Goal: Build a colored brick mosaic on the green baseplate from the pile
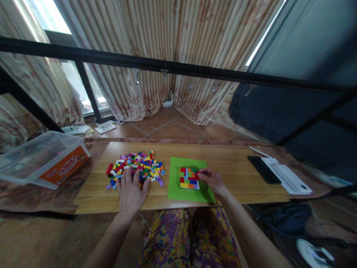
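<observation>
My left hand (pixel 131 191) lies with its fingers spread over the near side of a heap of mixed toy building bricks (pixel 142 160). A green studded baseplate (pixel 174 190) rests on the board to the right of the heap. On it stands a small block of joined bricks (pixel 189 178) in red, blue, yellow, orange and white. My right hand (pixel 213 180) is at the right side of this block, its thumb and forefinger pinched together. A small red piece seems to show at the fingertips, beside the block's upper right corner; whether it is joined on, I cannot tell.
A clear plastic box (pixel 47 160) with an orange label stands left of the wooden board (pixel 231 167). At the board's right end lie a black phone (pixel 263 169) and a white open case (pixel 287 176). A dark metal bar (pixel 189 69) crosses beyond the board, before striped curtains.
</observation>
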